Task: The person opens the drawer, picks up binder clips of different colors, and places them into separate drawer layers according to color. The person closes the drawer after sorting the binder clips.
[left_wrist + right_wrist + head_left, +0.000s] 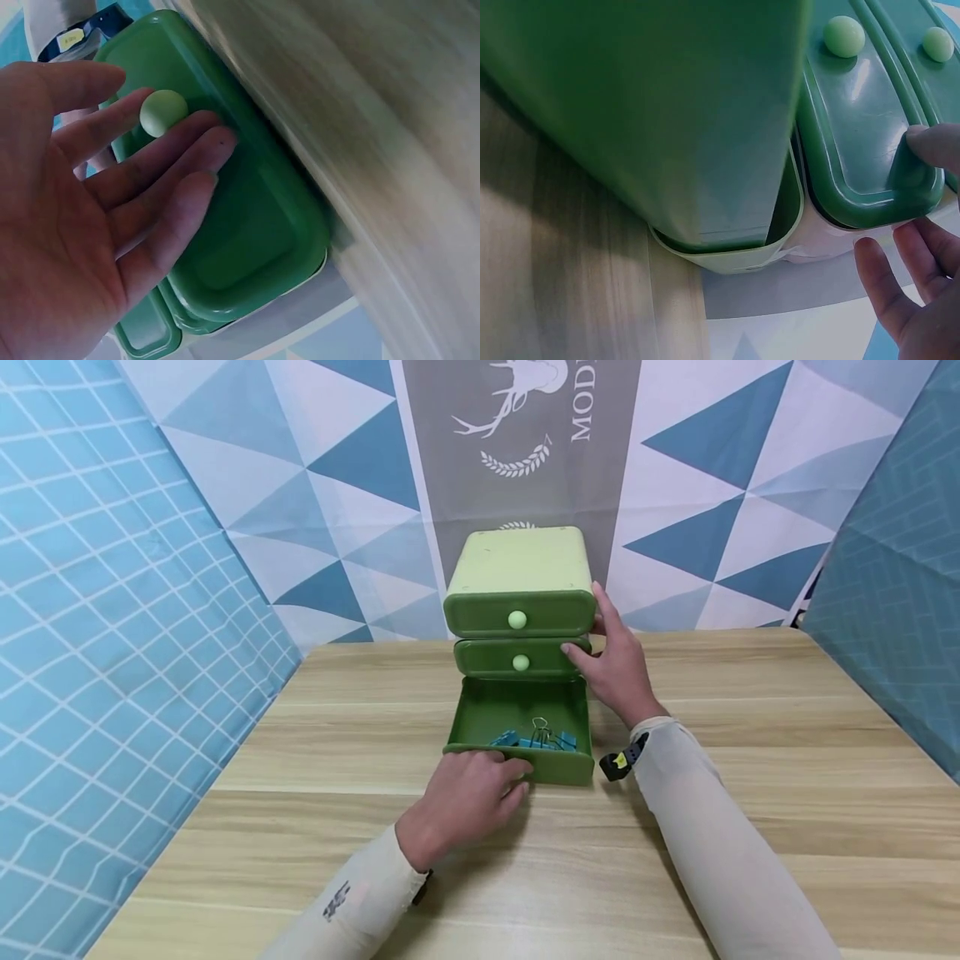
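Note:
A small green drawer unit [525,560] with three drawers stands on the table. Its bottom drawer [557,768] is pulled out, with several blue binder clips [543,739] inside. My left hand [476,793] is at that drawer's front; in the left wrist view its index and middle fingers hold the round pale knob [163,113] between them, thumb apart. My right hand [618,664] grips the unit's right side, thumb on the front of the middle drawer [866,112] and the other fingers along the side. Both upper drawers are closed.
The wooden table [330,718] extends to both sides and in front of the unit. A patterned cloth wall [360,527] rises close behind it. Blue cloth walls stand left [112,610] and right [892,577].

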`<action>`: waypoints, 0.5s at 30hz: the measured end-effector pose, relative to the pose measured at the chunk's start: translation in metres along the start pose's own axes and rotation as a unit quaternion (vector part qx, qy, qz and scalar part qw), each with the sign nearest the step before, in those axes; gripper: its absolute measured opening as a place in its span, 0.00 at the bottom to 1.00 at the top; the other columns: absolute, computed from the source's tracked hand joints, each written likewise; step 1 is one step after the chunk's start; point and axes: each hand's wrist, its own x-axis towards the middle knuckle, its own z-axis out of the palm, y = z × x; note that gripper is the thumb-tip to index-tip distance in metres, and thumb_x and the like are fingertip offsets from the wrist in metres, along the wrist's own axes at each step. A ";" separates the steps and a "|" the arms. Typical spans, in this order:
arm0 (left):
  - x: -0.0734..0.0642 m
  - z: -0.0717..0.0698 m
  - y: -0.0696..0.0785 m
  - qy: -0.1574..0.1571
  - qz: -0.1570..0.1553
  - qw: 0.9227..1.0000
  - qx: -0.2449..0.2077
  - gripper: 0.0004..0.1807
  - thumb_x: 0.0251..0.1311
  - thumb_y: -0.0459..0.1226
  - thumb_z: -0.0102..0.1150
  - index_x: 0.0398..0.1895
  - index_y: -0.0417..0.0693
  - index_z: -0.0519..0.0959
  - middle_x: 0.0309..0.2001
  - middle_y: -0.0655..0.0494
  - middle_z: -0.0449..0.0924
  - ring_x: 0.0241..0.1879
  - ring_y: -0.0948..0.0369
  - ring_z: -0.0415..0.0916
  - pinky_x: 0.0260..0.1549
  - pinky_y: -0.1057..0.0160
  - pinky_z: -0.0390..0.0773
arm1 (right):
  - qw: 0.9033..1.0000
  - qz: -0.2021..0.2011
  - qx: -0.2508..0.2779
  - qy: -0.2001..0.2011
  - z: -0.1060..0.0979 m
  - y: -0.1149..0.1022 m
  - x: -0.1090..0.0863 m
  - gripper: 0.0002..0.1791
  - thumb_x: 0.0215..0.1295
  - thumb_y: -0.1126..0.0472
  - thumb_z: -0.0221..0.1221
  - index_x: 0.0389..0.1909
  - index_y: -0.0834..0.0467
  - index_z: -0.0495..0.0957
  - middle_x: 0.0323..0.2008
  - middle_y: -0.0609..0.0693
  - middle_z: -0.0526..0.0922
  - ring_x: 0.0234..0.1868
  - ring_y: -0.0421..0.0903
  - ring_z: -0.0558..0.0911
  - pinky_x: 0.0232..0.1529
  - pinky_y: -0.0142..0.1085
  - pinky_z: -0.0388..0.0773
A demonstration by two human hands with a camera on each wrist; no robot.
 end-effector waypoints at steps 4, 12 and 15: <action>0.004 0.001 -0.001 0.034 -0.024 0.999 0.007 0.08 0.63 0.45 0.62 0.40 0.60 0.88 0.23 0.63 0.79 0.23 0.63 0.75 0.14 0.62 0.67 | 1.000 -0.003 -0.001 0.003 0.001 0.000 0.001 0.52 0.66 0.58 0.67 0.80 0.32 0.43 0.58 0.57 0.78 0.58 0.51 0.77 0.43 0.48 0.83; 0.024 0.007 -0.007 0.033 -0.053 0.998 0.004 0.09 0.64 0.43 0.60 0.39 0.62 0.89 0.23 0.64 0.80 0.19 0.63 0.72 0.09 0.64 0.62 | 1.000 -0.011 -0.007 0.010 0.002 0.001 0.001 0.52 0.65 0.59 0.67 0.80 0.34 0.44 0.58 0.57 0.78 0.58 0.50 0.77 0.42 0.47 0.83; 0.035 0.010 -0.009 0.019 -0.064 0.998 0.008 0.10 0.66 0.43 0.58 0.38 0.63 0.89 0.19 0.64 0.77 0.15 0.64 0.68 0.08 0.64 0.60 | 1.000 -0.013 -0.009 0.011 0.002 0.002 0.001 0.52 0.65 0.59 0.67 0.80 0.35 0.44 0.58 0.57 0.78 0.58 0.50 0.77 0.42 0.47 0.83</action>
